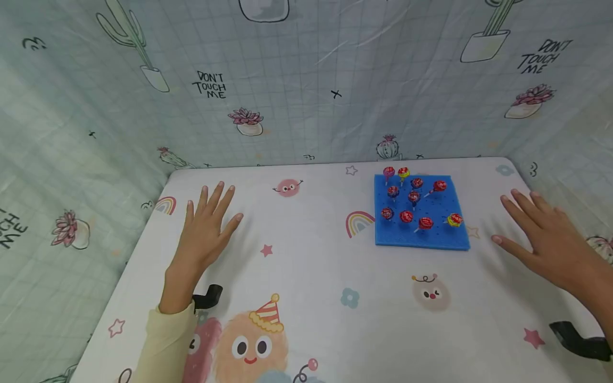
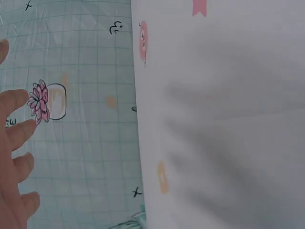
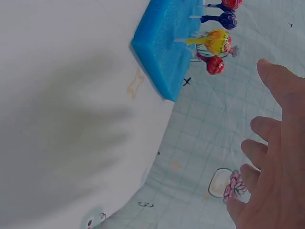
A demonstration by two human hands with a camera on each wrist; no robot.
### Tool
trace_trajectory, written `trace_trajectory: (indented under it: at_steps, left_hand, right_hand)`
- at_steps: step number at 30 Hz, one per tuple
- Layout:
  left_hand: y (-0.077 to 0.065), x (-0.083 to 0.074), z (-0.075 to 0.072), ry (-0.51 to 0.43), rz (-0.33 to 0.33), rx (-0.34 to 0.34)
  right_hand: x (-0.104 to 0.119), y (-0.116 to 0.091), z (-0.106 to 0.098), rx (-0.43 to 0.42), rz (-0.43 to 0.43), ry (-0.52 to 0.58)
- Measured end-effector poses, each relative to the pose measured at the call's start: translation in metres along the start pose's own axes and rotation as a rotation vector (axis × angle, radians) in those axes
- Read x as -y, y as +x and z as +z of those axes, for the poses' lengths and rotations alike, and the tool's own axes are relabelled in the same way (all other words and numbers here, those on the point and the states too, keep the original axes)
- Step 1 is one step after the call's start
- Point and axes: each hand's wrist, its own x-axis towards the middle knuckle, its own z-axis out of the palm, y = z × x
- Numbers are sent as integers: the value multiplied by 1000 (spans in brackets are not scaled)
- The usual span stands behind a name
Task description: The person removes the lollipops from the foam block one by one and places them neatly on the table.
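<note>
A flat blue foam block (image 1: 402, 234) lies on the right half of the white table. Several wrapped lollipops stand in it by their sticks, among them a red one (image 1: 439, 185) and a yellow-and-red one (image 3: 217, 42) near the block's edge. My left hand (image 1: 203, 231) is held over the left side of the table, fingers spread and straight, holding nothing. To the right of the block hovers my right hand (image 1: 551, 239), also spread, with its thumb towards the block and nothing in it. Both hands cast soft shadows on the table.
The white table (image 1: 306, 276) carries printed cartoon figures, stars and rainbows. Behind it and at its sides hangs a green gridded cloth (image 1: 297, 69) with cactus drawings. A black strap piece (image 1: 208, 297) sticks out at the left wrist, another (image 1: 579, 341) at the right.
</note>
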Motion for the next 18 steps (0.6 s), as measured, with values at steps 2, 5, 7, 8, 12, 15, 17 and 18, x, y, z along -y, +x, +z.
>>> trace_trajectory:
  at_steps: [2,5,7,8,12,15,17,18]
  left_hand:
    - [2,-2,0,-24,16,-8]
    - [6,-6,-1,-62,39,-16]
    - [8,-10,-2,-85,55,-23]
    - [9,-11,-2,-95,64,-27]
    - [14,-19,-2,-108,81,-40]
    - [18,-24,-1,-115,87,-46]
    - [20,-27,1,-124,89,-52]
    - [21,-28,2,-128,89,-55]
  right_hand:
    - [-1,1,0,4,-4,5]
    - [-2,2,0,7,-8,17]
    - [-3,2,0,4,-16,25]
    - [-3,3,0,0,-19,28]
    - [-5,5,0,-15,-43,36]
    - [-7,7,1,-21,-60,48]
    - [-8,9,2,-18,-67,68]
    - [-9,10,2,-12,-65,81]
